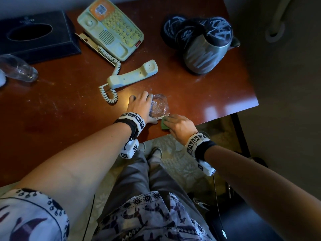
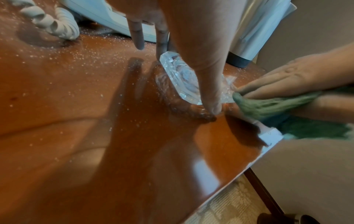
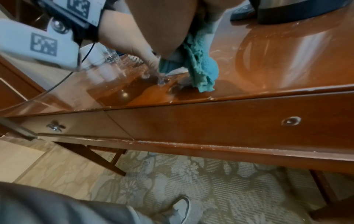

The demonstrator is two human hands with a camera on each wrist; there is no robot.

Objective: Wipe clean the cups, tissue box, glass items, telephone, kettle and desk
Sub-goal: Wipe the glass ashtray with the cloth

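Observation:
A clear glass ashtray (image 1: pixel 159 106) sits on the reddish-brown desk (image 1: pixel 69 105) near its front edge. My left hand (image 1: pixel 146 108) holds it, fingers at the far rim and thumb (image 2: pixel 209 91) against the near rim of the ashtray (image 2: pixel 182 75). My right hand (image 1: pixel 178 124) grips a green cloth (image 1: pixel 163 125) at the desk edge. The cloth (image 2: pixel 268 106) touches the ashtray's near right corner. In the right wrist view the cloth (image 3: pixel 201 65) hangs down onto the desk (image 3: pixel 268 60). White specks of dust lie on the desk (image 2: pixel 76 106).
Behind the ashtray lie the telephone handset (image 1: pixel 132 75) with its coiled cord (image 1: pixel 111 96) and the telephone base (image 1: pixel 111 26). A steel kettle (image 1: pixel 206 47) stands at the back right, a dark tissue box (image 1: pixel 34 35) at the back left, a glass cup (image 1: pixel 19 68) at the left edge.

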